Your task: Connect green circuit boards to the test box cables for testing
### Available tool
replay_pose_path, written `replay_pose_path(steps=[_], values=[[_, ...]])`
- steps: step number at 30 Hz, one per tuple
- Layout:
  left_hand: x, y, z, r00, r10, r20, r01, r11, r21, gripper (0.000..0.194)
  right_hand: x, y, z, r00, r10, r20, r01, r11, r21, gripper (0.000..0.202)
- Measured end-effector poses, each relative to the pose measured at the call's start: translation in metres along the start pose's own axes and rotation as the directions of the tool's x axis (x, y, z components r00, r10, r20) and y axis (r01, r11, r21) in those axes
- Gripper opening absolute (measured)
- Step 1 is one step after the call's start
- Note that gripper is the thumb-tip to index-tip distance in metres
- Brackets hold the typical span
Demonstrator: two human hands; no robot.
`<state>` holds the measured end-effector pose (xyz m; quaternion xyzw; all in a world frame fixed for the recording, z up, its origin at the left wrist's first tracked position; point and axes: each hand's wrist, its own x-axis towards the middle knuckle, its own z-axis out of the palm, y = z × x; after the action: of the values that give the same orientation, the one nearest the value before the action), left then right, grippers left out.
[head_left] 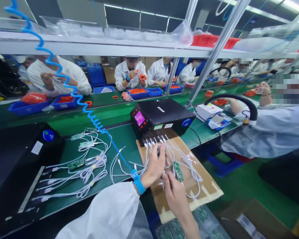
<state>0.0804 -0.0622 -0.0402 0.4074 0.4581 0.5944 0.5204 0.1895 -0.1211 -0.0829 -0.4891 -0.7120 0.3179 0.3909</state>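
Held circuit board (165, 153) sits inside the left hand's grip, over the near-middle of the brown board (201, 191), just near of the black box with the lit pink screen (161, 114). Left hand (154, 167): grip closed down to the circuit board's thickness, thumb and fingers around it, part of it covered by the fingers. Right hand (174, 191): just near and slightly right of the left, thumb and index pinched almost together on a small white plug (163, 173); its tip is too small to read, so can't tell if it touches the circuit board. Second green board (178, 171) lies on the brown board, right of both hands, out of either grip. White cables (189, 166) run from the near face of the black box and loop on the right part of the brown board. Left wrist has a blue strap (139, 183), clipped to a blue coiled cord (76, 96) rising to far left. Left on the green table (119, 132): bundled white leads (93, 166) with more small boards (76, 164), next to another black box (17, 159). Far side: people in white coats (131, 71) with blue bins (138, 93) of orange parts.
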Motion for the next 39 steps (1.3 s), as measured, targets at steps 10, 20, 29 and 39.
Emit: replay_pose_path(steps=[10,20,29,39], values=[[0.019,0.026,-0.006,0.95,0.084,-0.301,-0.139,0.976,-0.168,0.058,-0.027,0.009,0.011,0.917,-0.398,0.023,0.383,0.864,-0.328,0.032],[-0.001,0.033,0.0,0.977,-0.206,0.056,0.21,0.975,-0.067,0.063,-0.039,0.001,-0.041,0.884,-0.109,0.454,0.196,0.969,-0.149,0.112],[0.005,0.026,0.005,0.948,-0.28,0.152,0.29,0.956,-0.052,0.038,0.028,0.057,-0.094,0.959,-0.063,-0.276,-0.02,0.958,-0.286,0.047],[0.013,0.008,0.019,0.948,-0.179,0.264,0.124,0.969,0.212,0.038,0.06,0.072,-0.079,0.992,-0.016,0.129,0.051,0.961,-0.271,0.031]])
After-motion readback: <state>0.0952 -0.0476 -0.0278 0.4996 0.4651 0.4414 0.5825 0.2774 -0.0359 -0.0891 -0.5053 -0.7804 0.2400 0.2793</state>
